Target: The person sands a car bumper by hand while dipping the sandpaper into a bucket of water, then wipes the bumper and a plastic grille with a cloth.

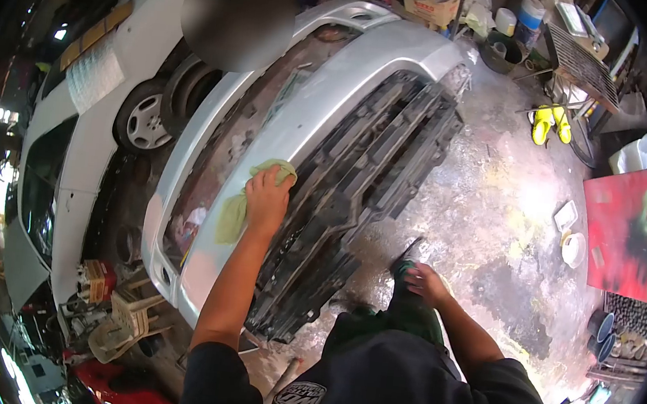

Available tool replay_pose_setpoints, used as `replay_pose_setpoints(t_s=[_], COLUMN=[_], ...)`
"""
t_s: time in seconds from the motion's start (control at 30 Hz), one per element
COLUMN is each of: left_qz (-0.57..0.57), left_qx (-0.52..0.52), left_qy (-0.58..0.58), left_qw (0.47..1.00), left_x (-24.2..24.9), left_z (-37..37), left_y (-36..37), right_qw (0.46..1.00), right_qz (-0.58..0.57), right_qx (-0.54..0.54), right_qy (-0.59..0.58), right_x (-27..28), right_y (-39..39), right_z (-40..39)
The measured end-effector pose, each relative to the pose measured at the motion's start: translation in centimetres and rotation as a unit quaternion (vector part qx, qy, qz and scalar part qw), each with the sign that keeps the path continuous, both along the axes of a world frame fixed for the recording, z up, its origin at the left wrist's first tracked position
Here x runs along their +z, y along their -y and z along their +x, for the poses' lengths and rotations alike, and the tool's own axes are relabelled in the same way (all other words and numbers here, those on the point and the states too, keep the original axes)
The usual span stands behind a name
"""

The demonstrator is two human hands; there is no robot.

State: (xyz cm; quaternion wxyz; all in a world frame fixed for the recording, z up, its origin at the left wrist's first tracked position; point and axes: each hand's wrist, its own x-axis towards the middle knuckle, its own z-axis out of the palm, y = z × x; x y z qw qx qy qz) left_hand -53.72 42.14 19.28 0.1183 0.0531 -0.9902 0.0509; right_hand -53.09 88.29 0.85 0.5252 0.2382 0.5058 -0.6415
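My left hand (267, 200) presses a yellow-green cloth (233, 218) against the painted face of a silver-grey car bumper (312, 122). Its fingers are bent over the cloth, which spreads out on both sides of the hand. The bumper stands tilted in front of me, with a black plastic grille part (355, 197) along its near side. Pale pinkish patches show at the bumper's lower left end. My right hand (427, 285) rests by my knee, away from the bumper, its fingers loosely apart with nothing seen in them.
A grey car (88, 154) stands at the left, beside a loose tyre (191, 89). A wooden stool (130, 312) is at lower left. On the right are yellow shoes (551, 125), a red panel (626, 234) and a white round container (572, 249). A cardboard box (431, 4) sits behind.
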Motion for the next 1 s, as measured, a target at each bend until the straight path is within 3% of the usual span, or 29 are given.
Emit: replay_pose_setpoints(t_s=[0.2, 0.4, 0.7, 1.0], left_qz=[-0.026, -0.068, -0.077, -0.065], left_qx=[-0.035, -0.066, -0.11, -0.133], left_qy=[0.008, 0.003, 0.035, 0.08], left_qw=[0.999, 0.996, 0.99, 0.986], left_x=[-0.3, -1.9, -1.8, -1.9], left_z=[-9.7, -18.5, -29.9, -36.0], left_y=[-2.3, -4.4, -8.0, -9.6], right_qw=[0.989, 0.973, 0.956, 0.939], right_qz=[0.142, 0.193, 0.171, 0.186], right_qx=[-0.036, -0.129, -0.239, -0.287], right_qy=[-0.031, -0.014, 0.018, 0.028], right_x=[0.8, 2.4, 4.8, 4.4], right_y=[-16.0, -26.5, -28.7, -29.1], right_z=[-6.2, -4.9, 1.7, 0.1])
